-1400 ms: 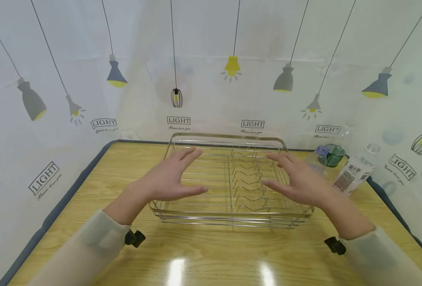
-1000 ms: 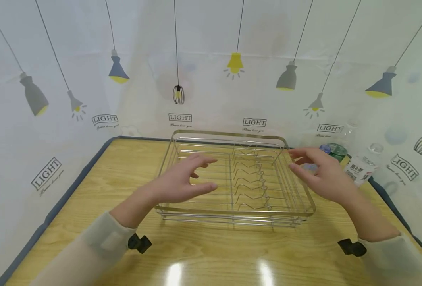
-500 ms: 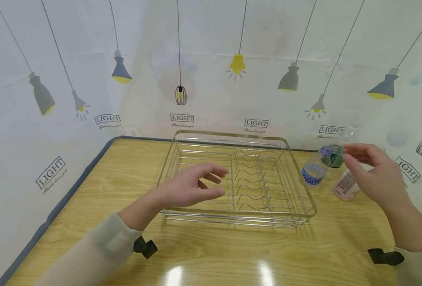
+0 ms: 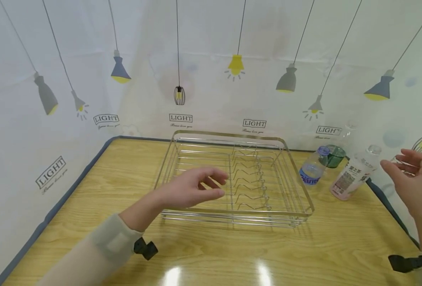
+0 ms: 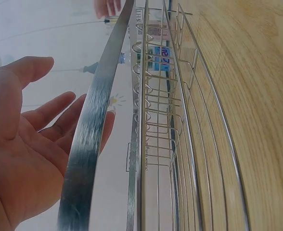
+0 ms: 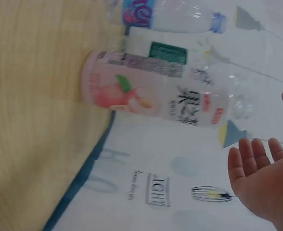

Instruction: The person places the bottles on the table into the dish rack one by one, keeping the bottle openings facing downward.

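Note:
A wire dish rack point(image 4: 230, 211) with a row of zigzag plate dividers stands mid-table. My left hand point(image 4: 193, 186) hovers over its front left part, fingers loosely bent and holding nothing; in the left wrist view that hand point(image 5: 31, 134) shows beyond the rack's flat metal rim point(image 5: 91, 130). My right hand point(image 4: 416, 182) is in the air at the far right, fingers relaxed around nothing. Nearest to it is a capless clear bottle with a pink-and-white peach label point(image 4: 351, 176), apart from the fingers. The right wrist view shows the same peach-label bottle point(image 6: 156, 91) upright on the table.
Left of the peach bottle stands a small water bottle with a blue label and blue cap point(image 4: 312, 169). Behind them is a clear bottle with a green label point(image 4: 336, 155). A lamp-printed sheet point(image 4: 211, 79) hangs around the wooden table point(image 4: 211, 250).
My right hand has moved from above the rack's right side to the far right, past the bottles. My left hand has shifted slightly right and lower over the rack.

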`<state>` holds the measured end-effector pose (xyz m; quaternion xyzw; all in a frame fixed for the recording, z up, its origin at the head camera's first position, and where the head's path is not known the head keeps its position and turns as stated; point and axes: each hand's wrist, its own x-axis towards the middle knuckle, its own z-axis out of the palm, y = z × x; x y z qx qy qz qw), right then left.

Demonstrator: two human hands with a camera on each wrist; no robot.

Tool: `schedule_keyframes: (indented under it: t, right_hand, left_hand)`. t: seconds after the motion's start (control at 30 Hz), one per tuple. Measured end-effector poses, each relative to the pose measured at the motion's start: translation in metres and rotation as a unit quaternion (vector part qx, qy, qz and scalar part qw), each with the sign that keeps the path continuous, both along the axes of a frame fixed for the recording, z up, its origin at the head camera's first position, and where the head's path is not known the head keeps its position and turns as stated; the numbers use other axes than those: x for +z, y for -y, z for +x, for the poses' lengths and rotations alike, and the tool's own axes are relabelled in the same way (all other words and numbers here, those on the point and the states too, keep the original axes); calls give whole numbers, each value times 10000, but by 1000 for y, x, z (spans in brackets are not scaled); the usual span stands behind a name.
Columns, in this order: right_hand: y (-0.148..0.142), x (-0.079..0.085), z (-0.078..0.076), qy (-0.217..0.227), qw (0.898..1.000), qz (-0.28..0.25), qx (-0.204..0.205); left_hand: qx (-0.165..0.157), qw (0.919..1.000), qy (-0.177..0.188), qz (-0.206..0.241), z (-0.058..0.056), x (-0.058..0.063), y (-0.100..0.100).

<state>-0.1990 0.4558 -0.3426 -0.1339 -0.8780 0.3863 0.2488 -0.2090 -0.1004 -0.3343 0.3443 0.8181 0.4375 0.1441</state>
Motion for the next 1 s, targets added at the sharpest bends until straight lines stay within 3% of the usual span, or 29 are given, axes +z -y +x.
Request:
schedule_keyframes:
  t: [0.23,0.4,0.77,1.0]
  right_hand:
    - [-19,-30,-15,983,9936,-277,481]
    - [-16,-34,-23,1368,9881,-126,697]
    - [-22,-42,-35,1671,9804,-169,1029]
    - [-15,-41,-31,1568,9850,93,710]
  left_hand:
    - [-76,9999,93,55,1,-5,-1]
    - [-114,9998,133,23,0,-6,-2]
    - [-73,9999,90,66,0,-7,-2]
    - [-36,10000,25,58,0,-8,-2]
